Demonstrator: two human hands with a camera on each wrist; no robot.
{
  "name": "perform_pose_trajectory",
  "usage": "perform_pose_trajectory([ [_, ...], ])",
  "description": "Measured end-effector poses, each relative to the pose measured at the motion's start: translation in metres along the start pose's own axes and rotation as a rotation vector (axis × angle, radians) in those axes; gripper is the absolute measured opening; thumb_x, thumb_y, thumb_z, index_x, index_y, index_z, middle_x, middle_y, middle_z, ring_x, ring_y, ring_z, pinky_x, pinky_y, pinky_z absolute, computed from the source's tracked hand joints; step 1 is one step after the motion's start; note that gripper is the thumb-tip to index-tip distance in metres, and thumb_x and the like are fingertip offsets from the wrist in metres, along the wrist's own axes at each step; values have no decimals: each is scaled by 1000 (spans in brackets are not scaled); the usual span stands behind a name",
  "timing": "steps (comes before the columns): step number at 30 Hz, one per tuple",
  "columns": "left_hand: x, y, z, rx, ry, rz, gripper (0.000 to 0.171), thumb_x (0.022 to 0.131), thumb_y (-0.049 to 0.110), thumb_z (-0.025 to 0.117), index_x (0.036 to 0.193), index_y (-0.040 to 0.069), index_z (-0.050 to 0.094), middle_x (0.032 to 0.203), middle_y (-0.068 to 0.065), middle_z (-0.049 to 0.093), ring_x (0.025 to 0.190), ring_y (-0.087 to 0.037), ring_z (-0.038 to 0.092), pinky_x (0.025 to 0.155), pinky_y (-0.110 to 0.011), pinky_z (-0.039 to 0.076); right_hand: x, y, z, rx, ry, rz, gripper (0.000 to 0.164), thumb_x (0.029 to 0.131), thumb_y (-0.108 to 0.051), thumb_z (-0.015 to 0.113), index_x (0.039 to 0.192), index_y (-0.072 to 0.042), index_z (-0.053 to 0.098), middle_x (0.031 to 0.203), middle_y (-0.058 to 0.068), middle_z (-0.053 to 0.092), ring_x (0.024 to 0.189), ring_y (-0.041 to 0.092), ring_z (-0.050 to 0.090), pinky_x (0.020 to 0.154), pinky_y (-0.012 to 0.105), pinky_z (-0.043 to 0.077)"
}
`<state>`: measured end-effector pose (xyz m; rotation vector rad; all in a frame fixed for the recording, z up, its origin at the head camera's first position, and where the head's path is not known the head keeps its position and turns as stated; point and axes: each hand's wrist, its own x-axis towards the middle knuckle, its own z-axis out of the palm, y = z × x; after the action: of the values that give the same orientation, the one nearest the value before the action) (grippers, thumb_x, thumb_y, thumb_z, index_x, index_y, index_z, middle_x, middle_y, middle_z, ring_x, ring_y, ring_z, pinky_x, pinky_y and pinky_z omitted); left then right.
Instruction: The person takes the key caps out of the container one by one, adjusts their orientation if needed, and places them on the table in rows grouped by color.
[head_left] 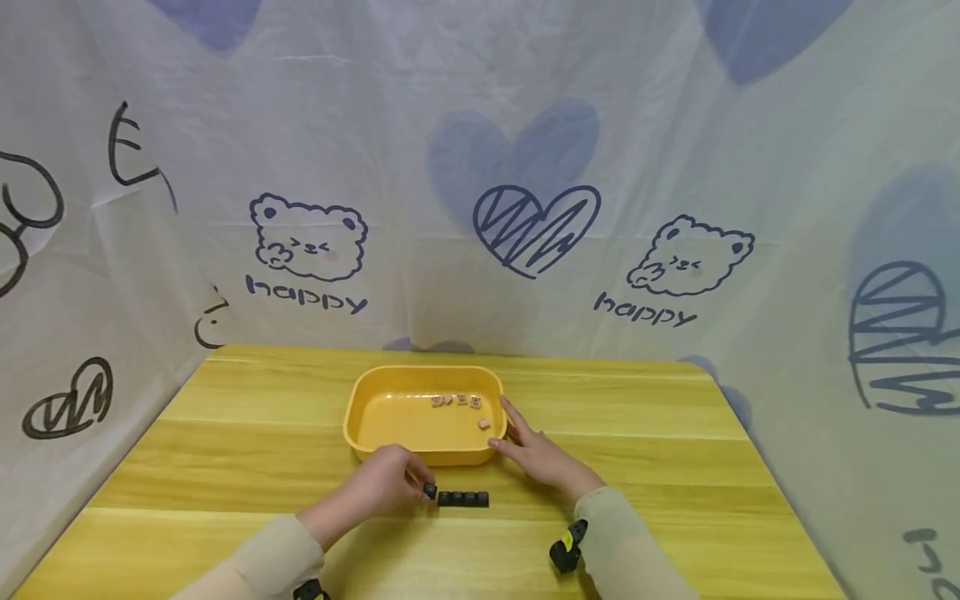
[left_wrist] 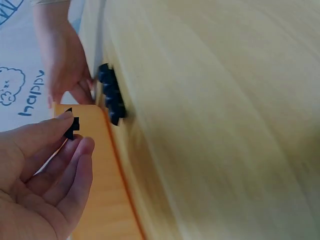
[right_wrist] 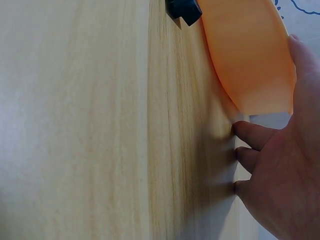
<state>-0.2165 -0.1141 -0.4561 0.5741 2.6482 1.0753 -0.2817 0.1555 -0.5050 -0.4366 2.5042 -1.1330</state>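
Note:
In the head view my left hand (head_left: 392, 482) is in front of the yellow tray (head_left: 420, 457), pinching a small black block (head_left: 430, 490) between thumb and fingertips. Seen from the left wrist, this block (left_wrist: 72, 126) has a short stub on one side. Just right of it, a row of several joined black blocks (head_left: 463, 499) lies on the table. My right hand (head_left: 542, 454) is at the tray's right end, fingers spread and fairly straight. In the right wrist view its thumb (right_wrist: 298, 52) touches the tray's rim, while the other fingertips point down by the tabletop.
Several small pale cubes (head_left: 462, 400) lie inside the tray toward its right side. The wood-grain table (head_left: 637, 433) extends around it on all sides. A white cloth (head_left: 420, 275) with printed hearts and bears hangs behind and beside the table.

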Motion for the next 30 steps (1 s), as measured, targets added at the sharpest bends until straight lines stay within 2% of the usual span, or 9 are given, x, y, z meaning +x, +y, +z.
perform_pose_trajectory([
  [5,4,-9,8,31,23,-1,14,72,-1,82,82,7,76,77,0,71,67,-10,62,62,-27,53,-1,1,-2,5,4,20,75,99,-54,45,156,-40,-2,153,5,33,144,39,13,112,61,-4],
  [11,8,-19,18,47,17,2,15,70,1,84,79,9,76,74,4,69,66,-9,59,62,-29,52,-2,0,-1,4,7,31,75,98,-55,46,155,-41,-1,153,5,34,144,41,13,112,61,-3],
  [15,9,-22,22,112,38,29,15,68,3,85,76,11,75,71,6,68,66,-8,58,63,-29,51,-3,-1,-1,-3,6,25,76,98,-54,46,156,-40,-2,153,6,34,143,43,14,111,63,-2],
  [24,10,-22,23,168,58,47,18,67,4,87,76,12,73,71,7,66,66,-9,57,64,-31,50,-4,-4,-1,-4,6,24,75,99,-53,45,156,-40,-2,153,4,34,143,40,15,113,60,-3],
  [30,10,-20,23,178,54,35,19,67,6,87,78,12,73,71,8,63,66,-9,55,64,-31,48,-3,-3,-1,7,2,15,75,100,-51,46,156,-39,-2,153,5,34,143,38,17,113,58,-5],
])
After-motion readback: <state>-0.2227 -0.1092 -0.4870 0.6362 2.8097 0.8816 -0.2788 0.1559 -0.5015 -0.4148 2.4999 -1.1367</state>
